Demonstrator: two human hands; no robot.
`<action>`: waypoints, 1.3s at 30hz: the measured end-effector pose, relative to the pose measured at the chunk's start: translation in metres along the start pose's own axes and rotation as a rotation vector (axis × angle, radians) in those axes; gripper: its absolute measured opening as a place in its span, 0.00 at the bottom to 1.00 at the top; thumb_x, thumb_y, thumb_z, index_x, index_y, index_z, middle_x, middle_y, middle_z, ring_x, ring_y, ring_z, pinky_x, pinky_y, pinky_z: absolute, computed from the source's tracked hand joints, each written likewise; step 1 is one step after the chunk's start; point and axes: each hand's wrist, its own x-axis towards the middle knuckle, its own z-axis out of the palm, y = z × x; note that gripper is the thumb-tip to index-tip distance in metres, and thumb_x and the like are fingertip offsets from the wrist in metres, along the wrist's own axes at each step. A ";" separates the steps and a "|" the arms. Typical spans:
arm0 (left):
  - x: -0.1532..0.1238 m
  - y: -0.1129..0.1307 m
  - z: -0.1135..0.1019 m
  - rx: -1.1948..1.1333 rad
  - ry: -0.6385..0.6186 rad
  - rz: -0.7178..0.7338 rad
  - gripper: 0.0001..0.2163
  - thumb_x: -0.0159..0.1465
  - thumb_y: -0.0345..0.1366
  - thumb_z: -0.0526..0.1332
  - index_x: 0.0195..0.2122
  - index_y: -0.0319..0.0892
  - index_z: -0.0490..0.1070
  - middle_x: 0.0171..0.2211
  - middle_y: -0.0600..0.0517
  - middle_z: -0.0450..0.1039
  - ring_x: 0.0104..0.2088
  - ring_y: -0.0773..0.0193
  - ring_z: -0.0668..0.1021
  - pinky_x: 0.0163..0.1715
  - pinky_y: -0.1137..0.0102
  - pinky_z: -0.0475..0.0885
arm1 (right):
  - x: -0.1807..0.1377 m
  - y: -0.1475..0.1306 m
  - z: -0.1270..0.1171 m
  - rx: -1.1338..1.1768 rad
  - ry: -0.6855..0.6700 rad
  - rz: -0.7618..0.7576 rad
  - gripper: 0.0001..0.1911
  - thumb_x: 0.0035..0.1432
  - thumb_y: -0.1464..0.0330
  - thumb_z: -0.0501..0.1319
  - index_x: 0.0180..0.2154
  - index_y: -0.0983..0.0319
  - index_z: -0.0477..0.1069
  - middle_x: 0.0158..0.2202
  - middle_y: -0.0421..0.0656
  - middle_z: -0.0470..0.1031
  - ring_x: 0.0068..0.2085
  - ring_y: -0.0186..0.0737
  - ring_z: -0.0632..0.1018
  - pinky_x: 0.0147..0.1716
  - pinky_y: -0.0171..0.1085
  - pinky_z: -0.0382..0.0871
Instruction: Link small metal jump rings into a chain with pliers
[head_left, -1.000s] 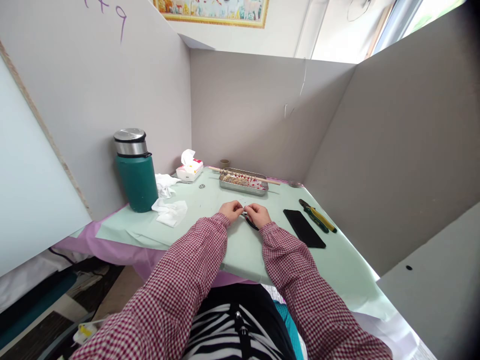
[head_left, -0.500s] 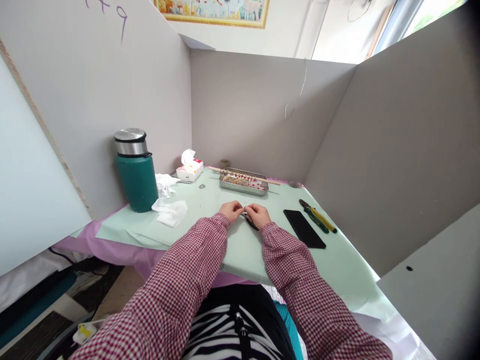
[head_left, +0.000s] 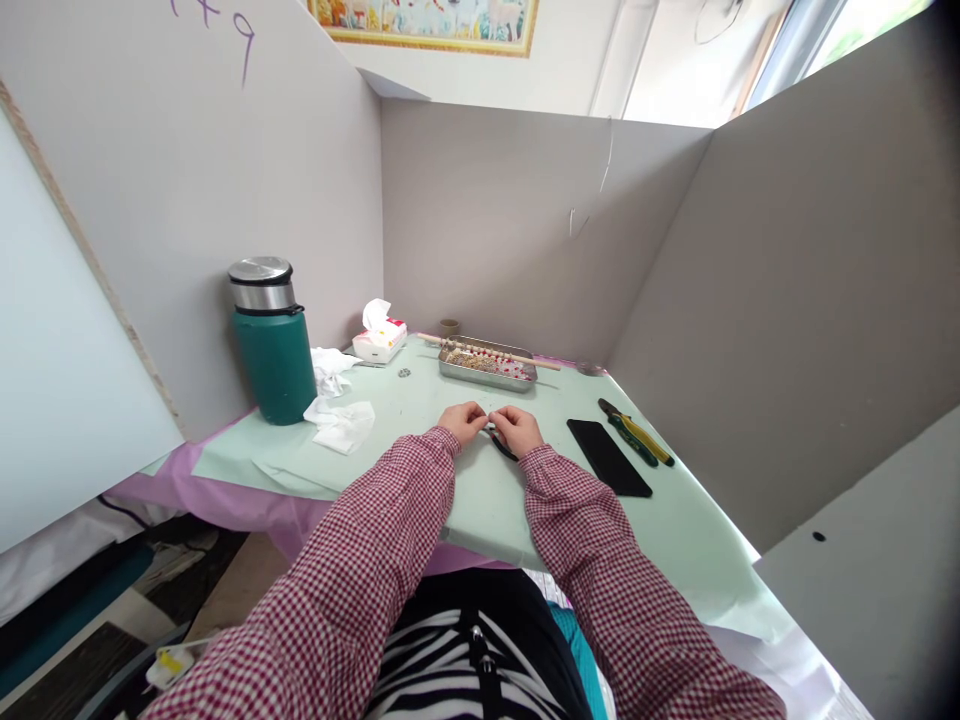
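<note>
My left hand [head_left: 465, 423] and my right hand [head_left: 519, 432] meet above the middle of the table, fingertips almost touching. Both are closed in a pinch, and whatever lies between the fingers is too small to make out. A dark tool handle [head_left: 505, 447] shows beside and below my right fingers; I cannot tell whether that hand grips it or it lies on the table. Behind the hands stands a metal tray [head_left: 487, 378] filled with small beads, some red. Across the tray rests a wooden stick [head_left: 546, 366] with small pieces hanging along it.
To the right lie a black flat pad [head_left: 609, 458] and pliers [head_left: 637, 436] with green and yellow handles. On the left stand a green bottle [head_left: 274, 365], crumpled tissues [head_left: 341, 425] and a tissue pack [head_left: 380, 340]. Grey partitions [head_left: 525, 210] enclose the table.
Both hands stay in nearly the same place, with only a tiny shift of the right fingers. Slightly more of the dark handle shows. Everything else is still.
</note>
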 end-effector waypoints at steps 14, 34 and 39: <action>0.000 -0.001 0.001 -0.009 0.000 0.036 0.12 0.56 0.42 0.53 0.30 0.39 0.71 0.25 0.53 0.71 0.27 0.68 0.69 0.29 0.73 0.63 | -0.001 -0.004 0.001 0.082 0.002 0.032 0.13 0.45 0.58 0.58 0.23 0.62 0.66 0.12 0.33 0.60 0.15 0.29 0.61 0.17 0.30 0.57; -0.001 0.001 -0.001 -0.047 0.044 -0.031 0.10 0.54 0.40 0.55 0.30 0.40 0.71 0.26 0.52 0.72 0.28 0.68 0.71 0.31 0.73 0.65 | -0.001 -0.006 -0.001 0.079 0.031 0.043 0.14 0.45 0.58 0.57 0.22 0.62 0.65 0.12 0.34 0.61 0.15 0.29 0.60 0.15 0.30 0.55; -0.003 0.001 -0.002 -0.072 0.022 0.004 0.13 0.54 0.45 0.55 0.30 0.40 0.71 0.22 0.54 0.70 0.24 0.69 0.69 0.27 0.74 0.64 | -0.002 -0.005 -0.001 0.098 0.019 0.039 0.13 0.45 0.58 0.57 0.23 0.62 0.65 0.12 0.33 0.60 0.14 0.28 0.59 0.15 0.30 0.55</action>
